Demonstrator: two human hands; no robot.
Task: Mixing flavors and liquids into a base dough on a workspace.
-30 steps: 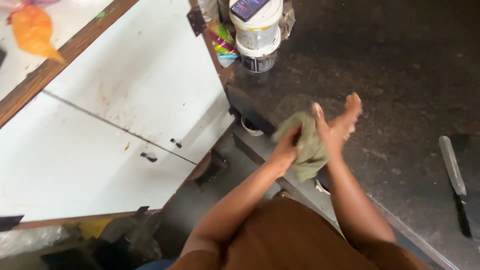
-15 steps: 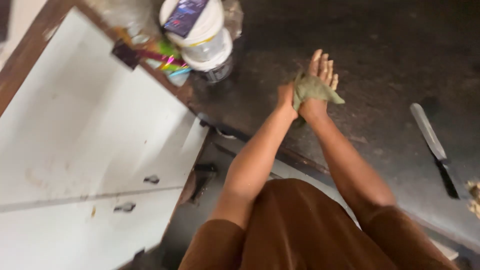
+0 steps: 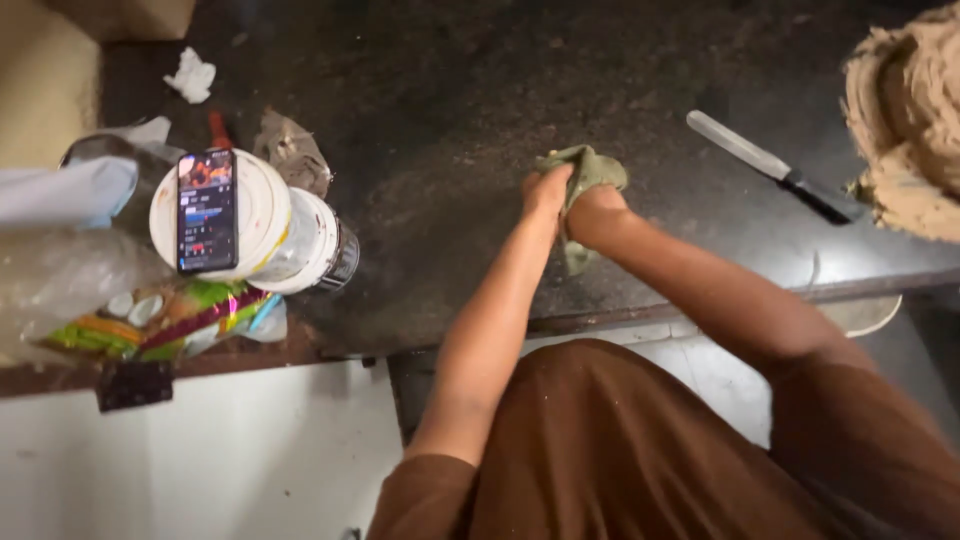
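At the left of the frame a phone (image 3: 206, 211) lies on stacked white tubs (image 3: 268, 235). At centre, on the dark surface (image 3: 450, 90), the left hand (image 3: 546, 193) and right hand (image 3: 592, 212) each close their grip on a green cloth (image 3: 588, 172), bunched, its long axis running top to bottom of the frame. A spatula (image 3: 768, 165) lies at right, blade pointing upper left.
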